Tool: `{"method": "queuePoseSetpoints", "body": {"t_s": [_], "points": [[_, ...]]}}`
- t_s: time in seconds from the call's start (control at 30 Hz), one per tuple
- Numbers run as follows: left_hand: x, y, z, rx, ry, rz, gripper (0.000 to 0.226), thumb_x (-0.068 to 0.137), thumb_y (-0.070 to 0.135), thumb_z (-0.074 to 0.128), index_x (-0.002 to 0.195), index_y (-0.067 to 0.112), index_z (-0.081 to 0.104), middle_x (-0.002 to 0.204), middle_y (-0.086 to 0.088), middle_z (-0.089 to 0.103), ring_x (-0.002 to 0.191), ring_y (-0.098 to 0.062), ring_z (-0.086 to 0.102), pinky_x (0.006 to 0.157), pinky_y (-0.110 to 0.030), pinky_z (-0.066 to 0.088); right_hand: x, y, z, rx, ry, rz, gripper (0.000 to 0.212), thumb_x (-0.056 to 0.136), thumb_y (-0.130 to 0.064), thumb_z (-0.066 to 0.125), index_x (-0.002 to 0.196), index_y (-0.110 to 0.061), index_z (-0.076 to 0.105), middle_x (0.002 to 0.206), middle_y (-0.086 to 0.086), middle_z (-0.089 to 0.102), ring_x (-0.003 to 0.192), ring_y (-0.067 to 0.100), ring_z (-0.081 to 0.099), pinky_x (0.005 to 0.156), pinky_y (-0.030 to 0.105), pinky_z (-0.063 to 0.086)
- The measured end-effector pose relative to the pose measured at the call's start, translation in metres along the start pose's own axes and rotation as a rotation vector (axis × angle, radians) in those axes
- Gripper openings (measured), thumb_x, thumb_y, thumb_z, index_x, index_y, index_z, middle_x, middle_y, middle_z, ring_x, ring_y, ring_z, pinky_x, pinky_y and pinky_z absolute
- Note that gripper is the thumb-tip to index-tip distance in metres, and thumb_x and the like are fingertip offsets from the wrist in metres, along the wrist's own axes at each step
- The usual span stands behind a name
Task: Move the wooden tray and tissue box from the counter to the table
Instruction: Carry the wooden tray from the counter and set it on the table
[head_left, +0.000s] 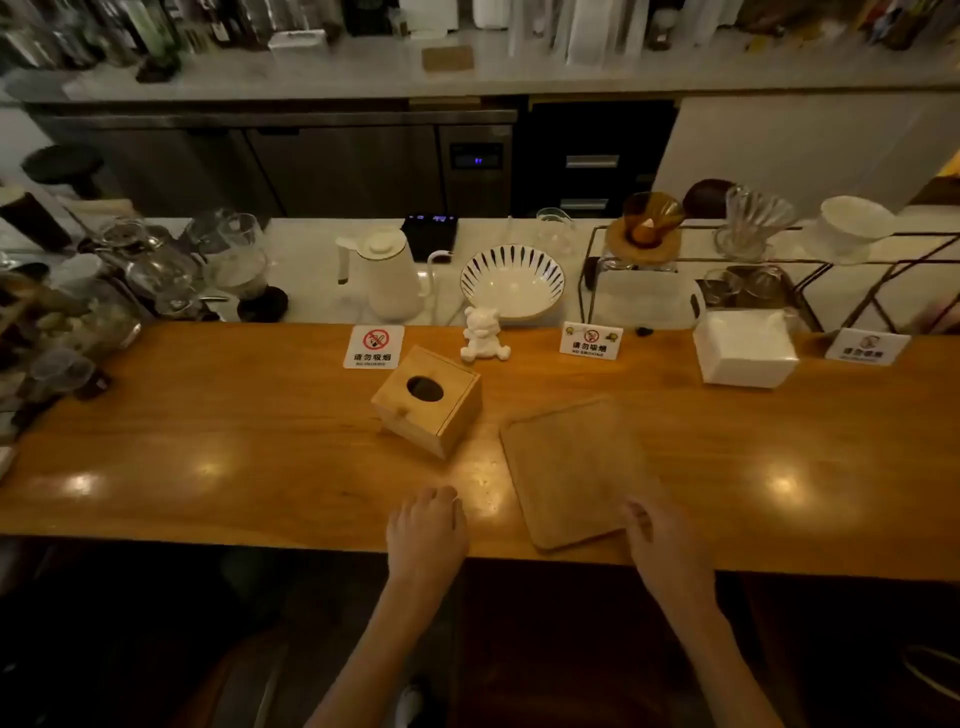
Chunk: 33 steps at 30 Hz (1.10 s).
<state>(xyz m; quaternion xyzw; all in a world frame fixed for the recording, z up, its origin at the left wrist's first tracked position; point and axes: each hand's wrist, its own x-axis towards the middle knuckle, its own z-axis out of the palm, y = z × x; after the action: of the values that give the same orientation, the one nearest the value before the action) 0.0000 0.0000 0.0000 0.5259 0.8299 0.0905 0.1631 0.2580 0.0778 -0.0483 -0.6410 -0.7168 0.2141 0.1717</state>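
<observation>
A flat square wooden tray (574, 467) lies on the wooden counter (234, 457), right of centre, its near corner close to the counter's front edge. A wooden tissue box (428, 400) with a dark oval hole on top stands just left of it, turned at an angle. My left hand (428, 530) hovers over the counter's front edge, below the tissue box, fingers loosely curled and holding nothing. My right hand (662, 540) reaches at the tray's near right corner, fingers at its edge; whether it grips the tray is unclear.
Behind the tissue box stand a no-smoking sign (374, 347) and a white bear figurine (483, 335). Further right are another sign (591, 340) and a white napkin stack (745, 348). A white kettle (387, 273), striped bowl (511, 280) and glassware line the back ledge.
</observation>
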Motion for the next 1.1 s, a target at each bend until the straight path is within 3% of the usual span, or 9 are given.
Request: {"method": "queuePoseSetpoints", "body": {"t_s": [0.1, 0.2, 0.4, 0.63, 0.73, 0.8, 0.9, 1.0, 1.1], "points": [[0.018, 0.025, 0.023, -0.259, -0.102, -0.178, 0.024, 0.102, 0.031, 0.04, 0.092, 0.019, 0.059, 0.084, 0.002, 0.062, 0.072, -0.01, 0.061, 0.067, -0.027, 0.05, 0.037, 0.014, 0.008, -0.008, 0.078, 0.135, 0.032, 0.101, -0.034, 0.048, 0.119, -0.013, 0.062, 0.11, 0.008, 0.063, 0.101, 0.025, 0.058, 0.084, 0.04, 0.054], [0.029, 0.049, 0.046, -0.397, -0.213, -0.254, 0.024, 0.101, 0.03, 0.043, 0.108, 0.013, 0.059, 0.097, -0.002, 0.064, 0.086, -0.015, 0.064, 0.082, -0.037, 0.056, 0.057, 0.022, 0.015, -0.05, 0.019, 0.28, 0.045, 0.1, -0.043, 0.044, 0.131, -0.013, 0.056, 0.124, 0.012, 0.059, 0.115, 0.031, 0.055, 0.095, 0.05, 0.051], [0.02, 0.078, 0.074, -0.613, -0.233, -0.313, 0.039, 0.098, 0.025, 0.05, 0.134, 0.011, 0.048, 0.134, -0.009, 0.047, 0.118, -0.024, 0.051, 0.104, -0.042, 0.045, 0.055, 0.028, 0.02, -0.017, -0.018, 0.31, 0.039, 0.101, -0.033, 0.048, 0.133, -0.014, 0.057, 0.126, 0.011, 0.057, 0.117, 0.029, 0.053, 0.098, 0.046, 0.048], [0.002, 0.071, 0.07, -0.755, -0.262, -0.415, 0.069, 0.092, 0.034, 0.061, 0.15, 0.029, 0.024, 0.148, -0.004, 0.028, 0.137, -0.032, 0.029, 0.113, -0.054, 0.031, 0.025, 0.018, 0.016, 0.198, -0.115, 0.553, 0.029, 0.099, -0.038, 0.052, 0.11, -0.012, 0.056, 0.093, 0.002, 0.059, 0.082, 0.021, 0.057, 0.07, 0.036, 0.047], [-0.006, 0.064, 0.053, -1.119, -0.17, -0.429, 0.05, 0.1, 0.027, 0.051, 0.146, 0.03, 0.032, 0.132, 0.009, 0.033, 0.126, -0.022, 0.043, 0.096, -0.04, 0.047, 0.001, 0.01, 0.018, 0.235, -0.151, 0.534, 0.029, 0.101, -0.039, 0.048, 0.105, -0.011, 0.053, 0.095, 0.006, 0.062, 0.074, 0.017, 0.054, 0.063, 0.033, 0.041], [-0.011, 0.058, 0.04, -1.168, -0.082, -0.391, 0.038, 0.102, 0.022, 0.046, 0.14, 0.028, 0.043, 0.129, 0.006, 0.043, 0.109, -0.012, 0.051, 0.087, -0.036, 0.052, -0.015, 0.003, 0.013, 0.3, -0.171, 0.502, 0.027, 0.101, -0.04, 0.047, 0.105, -0.014, 0.048, 0.101, 0.007, 0.062, 0.072, 0.011, 0.051, 0.062, 0.033, 0.041], [-0.019, 0.04, 0.025, -1.152, -0.054, -0.296, 0.032, 0.101, 0.02, 0.048, 0.132, 0.027, 0.053, 0.134, -0.002, 0.052, 0.115, -0.017, 0.055, 0.1, -0.05, 0.049, -0.038, -0.006, -0.006, 0.649, -0.204, 0.466, 0.034, 0.098, -0.045, 0.053, 0.118, -0.022, 0.04, 0.106, -0.006, 0.053, 0.087, 0.008, 0.052, 0.074, 0.031, 0.047], [-0.028, 0.019, 0.012, -1.151, -0.093, -0.197, 0.029, 0.101, 0.02, 0.049, 0.124, 0.032, 0.061, 0.128, 0.005, 0.056, 0.117, -0.018, 0.055, 0.101, -0.049, 0.047, -0.052, -0.008, -0.036, 1.011, -0.192, 0.542, 0.04, 0.095, -0.053, 0.055, 0.125, -0.03, 0.044, 0.111, -0.013, 0.053, 0.105, 0.015, 0.057, 0.089, 0.043, 0.056], [-0.038, 0.012, -0.005, -1.111, -0.192, -0.051, 0.026, 0.1, 0.017, 0.049, 0.112, 0.034, 0.066, 0.121, 0.014, 0.057, 0.115, -0.01, 0.053, 0.099, -0.039, 0.045, -0.067, -0.011, -0.069, 0.964, -0.21, 0.514, 0.037, 0.091, -0.059, 0.055, 0.109, -0.028, 0.064, 0.114, -0.005, 0.063, 0.105, 0.017, 0.061, 0.089, 0.043, 0.056]]}}
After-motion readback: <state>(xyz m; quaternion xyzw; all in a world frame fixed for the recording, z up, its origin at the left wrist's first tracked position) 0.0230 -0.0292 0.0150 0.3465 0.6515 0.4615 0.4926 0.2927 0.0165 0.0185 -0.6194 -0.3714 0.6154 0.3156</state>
